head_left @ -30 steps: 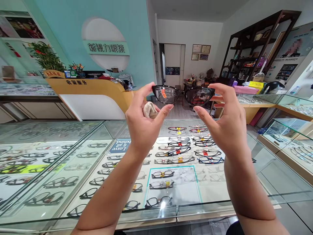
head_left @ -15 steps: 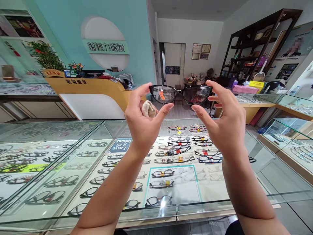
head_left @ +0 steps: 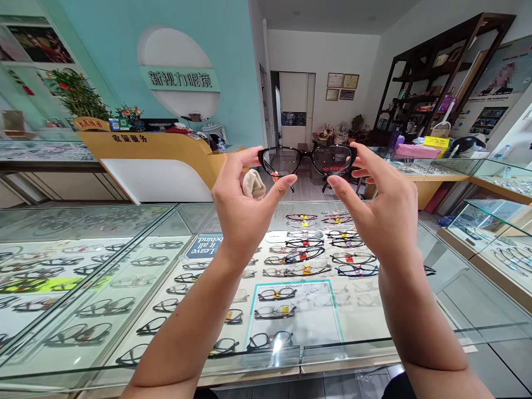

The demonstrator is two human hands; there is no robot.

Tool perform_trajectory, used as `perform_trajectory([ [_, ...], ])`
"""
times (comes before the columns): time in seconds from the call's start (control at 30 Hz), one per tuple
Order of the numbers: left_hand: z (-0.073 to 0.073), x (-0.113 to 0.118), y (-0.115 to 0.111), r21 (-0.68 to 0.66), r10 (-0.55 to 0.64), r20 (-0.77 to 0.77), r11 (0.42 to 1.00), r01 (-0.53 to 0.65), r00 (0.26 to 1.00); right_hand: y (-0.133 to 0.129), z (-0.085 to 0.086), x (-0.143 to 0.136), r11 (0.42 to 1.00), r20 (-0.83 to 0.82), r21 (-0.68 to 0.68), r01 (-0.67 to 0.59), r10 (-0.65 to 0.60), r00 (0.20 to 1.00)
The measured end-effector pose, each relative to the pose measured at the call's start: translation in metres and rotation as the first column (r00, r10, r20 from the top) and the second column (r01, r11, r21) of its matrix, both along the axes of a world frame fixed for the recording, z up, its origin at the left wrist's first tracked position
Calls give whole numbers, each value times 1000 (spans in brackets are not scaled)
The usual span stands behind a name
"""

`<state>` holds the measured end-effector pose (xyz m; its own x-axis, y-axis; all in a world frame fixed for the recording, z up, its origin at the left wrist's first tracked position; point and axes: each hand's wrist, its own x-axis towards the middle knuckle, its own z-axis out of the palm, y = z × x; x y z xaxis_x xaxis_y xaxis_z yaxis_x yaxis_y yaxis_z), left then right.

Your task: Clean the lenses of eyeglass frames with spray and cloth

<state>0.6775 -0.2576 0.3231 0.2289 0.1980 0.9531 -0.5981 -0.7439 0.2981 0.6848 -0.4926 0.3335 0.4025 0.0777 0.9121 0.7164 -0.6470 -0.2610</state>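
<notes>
A pair of black-framed glasses (head_left: 306, 157) is held up above the glass counter, its lenses dark, with red lettering on the right one. My left hand (head_left: 249, 194) grips the left end of the frame between fingers and thumb, and a beige cloth (head_left: 253, 184) is tucked in its curled fingers. At the right end, my right hand (head_left: 378, 199) pinches the frame the same way. The tips of the temples show below the lenses.
Below the hands, a glass display case (head_left: 299, 354) holds rows of glasses on white panels. A yellow-topped reception counter (head_left: 158, 145) stands at the back left. Another glass case (head_left: 499, 221) is at the right, and a dark shelf (head_left: 432, 75) stands behind.
The glasses have tilted between my hands, so the temple tips now show beneath the lenses and the red lettering reads more clearly. Both hands have stayed nearly in place.
</notes>
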Motion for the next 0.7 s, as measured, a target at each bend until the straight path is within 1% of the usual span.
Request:
perform_trajectory([
  [0.13, 1, -3, -4, -13, 36, -4, 999, -36, 999, -2, 2, 0, 1000, -35, -28, 11, -12, 999],
  [0.23, 1, -3, -6, -23, 31, 0, 999, -31, 1000, -3, 4, -1, 999, -70, -45, 8, -11, 997],
  [0.5, 0, -6, -9, -25, 21, 4, 999, -21, 1000, -7, 6, 0, 995, -141, -89, -51, 39, 989],
  [0.7, -1, -8, -13, -18, 54, 9, 998, -53, 999, -7, 5, 3, 989, -223, -119, -91, 63, 973],
])
